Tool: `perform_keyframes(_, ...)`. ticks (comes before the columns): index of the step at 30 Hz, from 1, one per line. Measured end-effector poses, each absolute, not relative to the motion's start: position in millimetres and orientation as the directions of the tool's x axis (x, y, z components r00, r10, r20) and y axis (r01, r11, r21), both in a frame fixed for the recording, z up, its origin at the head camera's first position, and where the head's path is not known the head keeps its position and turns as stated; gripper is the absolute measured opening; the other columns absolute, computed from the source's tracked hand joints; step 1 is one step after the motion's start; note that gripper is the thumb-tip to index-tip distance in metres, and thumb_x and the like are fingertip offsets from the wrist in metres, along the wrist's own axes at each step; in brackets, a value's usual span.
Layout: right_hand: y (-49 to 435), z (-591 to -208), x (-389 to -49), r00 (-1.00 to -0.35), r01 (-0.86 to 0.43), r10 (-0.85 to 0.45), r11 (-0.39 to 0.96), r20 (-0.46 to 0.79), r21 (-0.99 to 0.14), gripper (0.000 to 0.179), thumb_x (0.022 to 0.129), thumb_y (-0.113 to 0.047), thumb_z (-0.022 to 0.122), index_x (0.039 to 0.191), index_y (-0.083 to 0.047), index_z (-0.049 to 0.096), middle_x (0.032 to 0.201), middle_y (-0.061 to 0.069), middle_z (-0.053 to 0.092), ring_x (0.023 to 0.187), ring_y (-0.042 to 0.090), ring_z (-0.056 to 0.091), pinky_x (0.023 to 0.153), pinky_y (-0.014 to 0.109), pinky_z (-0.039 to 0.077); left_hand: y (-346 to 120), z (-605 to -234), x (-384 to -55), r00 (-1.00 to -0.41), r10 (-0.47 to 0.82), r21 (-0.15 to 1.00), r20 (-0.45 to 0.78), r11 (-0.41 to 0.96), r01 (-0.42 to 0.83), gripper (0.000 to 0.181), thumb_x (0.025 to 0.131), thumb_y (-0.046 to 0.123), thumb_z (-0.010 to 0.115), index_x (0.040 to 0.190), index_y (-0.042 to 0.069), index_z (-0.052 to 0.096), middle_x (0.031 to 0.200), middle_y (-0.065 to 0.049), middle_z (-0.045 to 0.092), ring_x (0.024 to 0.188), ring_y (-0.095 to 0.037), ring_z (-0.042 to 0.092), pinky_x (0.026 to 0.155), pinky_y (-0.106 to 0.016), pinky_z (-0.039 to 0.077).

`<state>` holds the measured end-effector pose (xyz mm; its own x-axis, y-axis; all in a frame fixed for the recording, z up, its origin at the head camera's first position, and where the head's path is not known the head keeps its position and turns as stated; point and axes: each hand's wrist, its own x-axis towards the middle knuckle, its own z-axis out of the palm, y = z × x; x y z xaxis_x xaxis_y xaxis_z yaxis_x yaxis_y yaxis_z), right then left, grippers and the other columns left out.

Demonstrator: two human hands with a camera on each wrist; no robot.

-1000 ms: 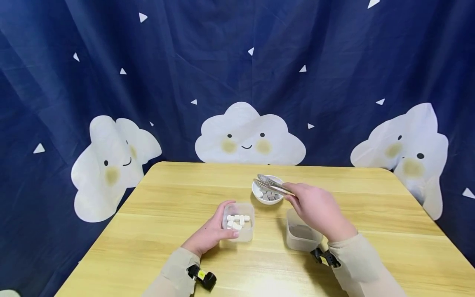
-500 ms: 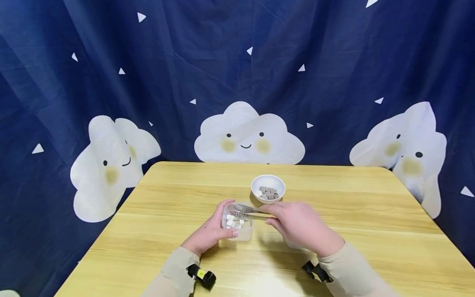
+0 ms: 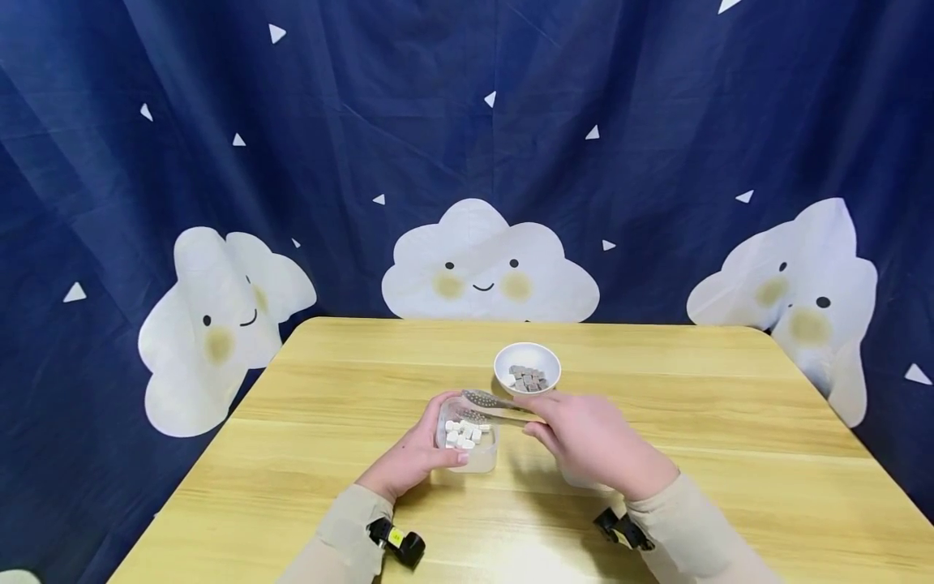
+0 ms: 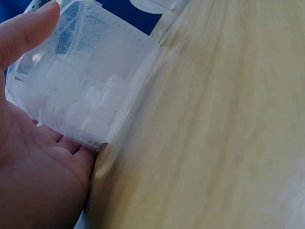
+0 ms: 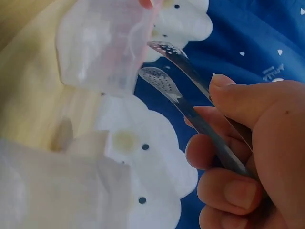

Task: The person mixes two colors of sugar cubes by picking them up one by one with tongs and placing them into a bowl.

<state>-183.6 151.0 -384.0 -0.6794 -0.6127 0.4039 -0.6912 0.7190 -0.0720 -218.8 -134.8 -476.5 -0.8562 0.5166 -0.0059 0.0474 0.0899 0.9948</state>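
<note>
My left hand [image 3: 414, 459] grips a small clear plastic container [image 3: 481, 462], thumb over the near rim and fingers round the far left side. Several white blocks [image 3: 464, 438] lie inside it. In the right wrist view my right hand [image 5: 267, 138] holds metal tongs [image 5: 209, 136] with perforated tips, the thumb on one arm and curled fingers round the other. The tips stand apart over the container's far right rim, and I see nothing between them. Behind my right hand, a white bowl [image 3: 527, 351] holds several grey-brown cubes [image 3: 529, 380] and a white piece [image 3: 511, 380].
A second clear container [image 3: 580, 482] stands on the wooden table [image 3: 365, 357], mostly hidden under my right hand; it shows blurred in the right wrist view. A dark blue curtain [image 3: 336, 122] with cloud prints hangs behind the table's far edge.
My right hand has brought the tongs from over the white bowl left and nearer, to the held container. Since half a second ago the tips have risen slightly and spread. My left hand stays put.
</note>
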Motion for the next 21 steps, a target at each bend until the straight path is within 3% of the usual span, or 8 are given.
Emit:
perform_keyframes(6, 164, -374, -188, -0.678, -0.675, -0.583, 0.735, 0.448, -0.063, 0.034, 0.094, -0.022, 0.073, 0.126, -0.012, 0.069, 0.104, 0.004, 0.074, 0.084, 0.018, 0.071, 0.066, 0.041, 0.058, -135, -477, -219, -0.858, 0.513, 0.993, -0.01, 0.108, 0.053, 0.094, 0.085, 0.007, 0.076, 0.158, 0.022, 0.019, 0.145, -0.017, 0.046, 0.113, -0.03, 0.062, 0.1, -0.034, 0.049)
perform_keyframes(14, 181, -370, -197, -0.731, -0.615, -0.517, 0.781, 0.445, -0.103, 0.031, 0.094, -0.022, 0.072, 0.123, -0.01, 0.07, 0.111, 0.006, 0.074, 0.093, 0.023, 0.072, 0.071, 0.046, 0.058, -135, -477, -220, -0.857, 0.515, 0.995, -0.01, 0.094, 0.045, 0.095, 0.084, 0.006, 0.076, 0.159, 0.02, 0.018, 0.149, -0.018, 0.039, 0.115, -0.033, 0.06, 0.098, -0.035, 0.051)
perform_keyframes(21, 194, -372, -204, -0.79, -0.544, -0.449, 0.827, 0.418, -0.14, 0.026, 0.095, -0.023, 0.072, 0.12, -0.015, 0.071, 0.105, -0.001, 0.073, 0.079, 0.016, 0.065, 0.064, 0.043, 0.055, -135, -477, -220, -0.86, 0.51, 0.993, -0.011, 0.104, 0.05, 0.095, 0.085, 0.006, 0.076, 0.159, 0.02, 0.018, 0.151, -0.016, 0.038, 0.115, -0.032, 0.059, 0.098, -0.035, 0.05)
